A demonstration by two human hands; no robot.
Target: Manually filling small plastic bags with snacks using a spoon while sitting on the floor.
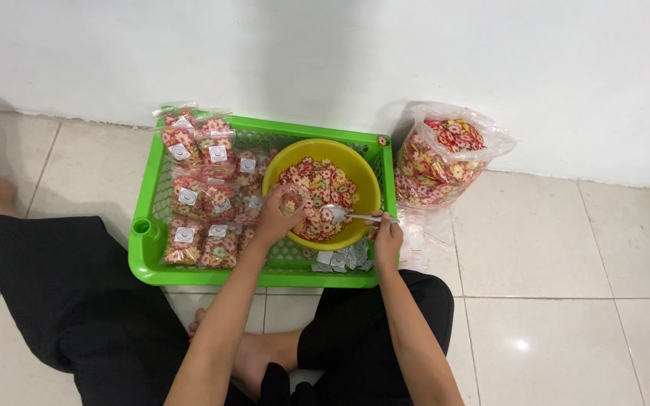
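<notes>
left hand (276, 218) grips small clear bag (292, 200) open over yellow bowl (366, 188) | right hand (387, 237) at 3 o'clock pinches spoon (340, 214), level for scooping | filled packets (205, 195) stacked at 9 o'clock in green basket (144, 248)

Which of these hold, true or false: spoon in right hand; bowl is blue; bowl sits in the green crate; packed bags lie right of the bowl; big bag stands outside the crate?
1. The right hand holds the spoon. True.
2. The bowl is blue. False: it is yellow.
3. The bowl sits inside the green crate. True.
4. The small packed bags lie right of the bowl. False: they are stacked in the crate's left part.
5. The big bag stands outside the crate. True: it is on the floor by the wall, right of the crate.
6. The left hand is empty. False: it holds a small clear bag over the bowl.
</notes>
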